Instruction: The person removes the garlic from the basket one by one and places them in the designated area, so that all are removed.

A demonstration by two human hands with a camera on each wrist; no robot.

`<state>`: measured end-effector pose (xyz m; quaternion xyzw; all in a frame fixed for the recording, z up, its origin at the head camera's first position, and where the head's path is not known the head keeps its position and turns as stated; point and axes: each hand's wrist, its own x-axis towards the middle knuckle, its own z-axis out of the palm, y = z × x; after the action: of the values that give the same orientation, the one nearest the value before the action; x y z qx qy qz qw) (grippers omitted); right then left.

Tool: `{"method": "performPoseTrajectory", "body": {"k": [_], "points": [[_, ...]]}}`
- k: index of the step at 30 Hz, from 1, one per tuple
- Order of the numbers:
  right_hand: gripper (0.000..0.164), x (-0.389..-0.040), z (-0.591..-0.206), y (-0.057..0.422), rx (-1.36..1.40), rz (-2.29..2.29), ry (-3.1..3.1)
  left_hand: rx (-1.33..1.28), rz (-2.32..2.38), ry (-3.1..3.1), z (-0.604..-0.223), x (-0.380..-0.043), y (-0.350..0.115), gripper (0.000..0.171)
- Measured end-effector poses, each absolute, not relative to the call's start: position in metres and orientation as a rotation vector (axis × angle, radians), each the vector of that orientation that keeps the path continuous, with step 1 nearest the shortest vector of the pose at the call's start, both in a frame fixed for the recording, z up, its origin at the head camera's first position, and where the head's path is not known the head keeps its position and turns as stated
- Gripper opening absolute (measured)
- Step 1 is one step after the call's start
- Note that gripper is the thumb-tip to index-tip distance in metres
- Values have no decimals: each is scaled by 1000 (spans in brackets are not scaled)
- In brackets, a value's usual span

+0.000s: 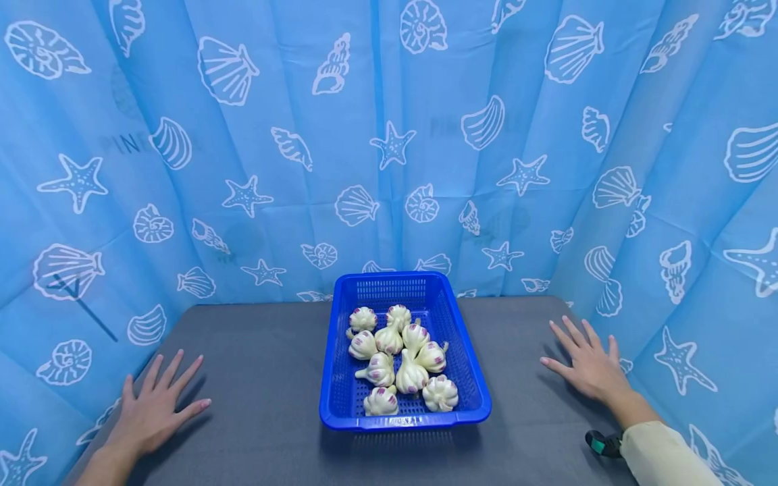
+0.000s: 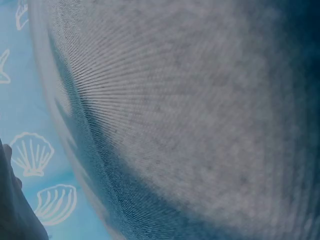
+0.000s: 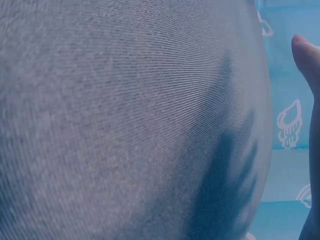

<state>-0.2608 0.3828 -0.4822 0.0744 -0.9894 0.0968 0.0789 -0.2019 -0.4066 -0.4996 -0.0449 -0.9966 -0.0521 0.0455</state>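
A blue plastic basket stands mid-table with several garlic bulbs lying loose in it, white with purple marks. Well to its left, my left hand is spread with straight fingers over the table, holding nothing. On the far right side my right hand is likewise spread, its fingers apart and pointing up and to the left. Neither hand touches the basket. In the left wrist view only an edge of the left hand shows; the right wrist view catches part of the right hand and a hand-shaped shadow.
A grey cloth-like table top lies beneath everything. Blue curtains with white shell and starfish prints hang behind and on both sides. A dark band-like device with a green patch sits by the right wrist, next to a pale sleeve.
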Motion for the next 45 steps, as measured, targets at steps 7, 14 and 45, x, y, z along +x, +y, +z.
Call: {"method": "performPoseTrajectory", "body": {"k": [7, 14, 45], "points": [[84, -260, -480, 384, 295, 415, -2820, -149, -182, -2976, -494, -203, -404, 91], [80, -260, -474, 376, 306, 551, -2720, -147, -412, -2936, -484, -205, -397, 82], [47, -255, -444, 291, 312, 1060, -2172, -232, -1084, -2614, -453, -198, -314, 47]]}}
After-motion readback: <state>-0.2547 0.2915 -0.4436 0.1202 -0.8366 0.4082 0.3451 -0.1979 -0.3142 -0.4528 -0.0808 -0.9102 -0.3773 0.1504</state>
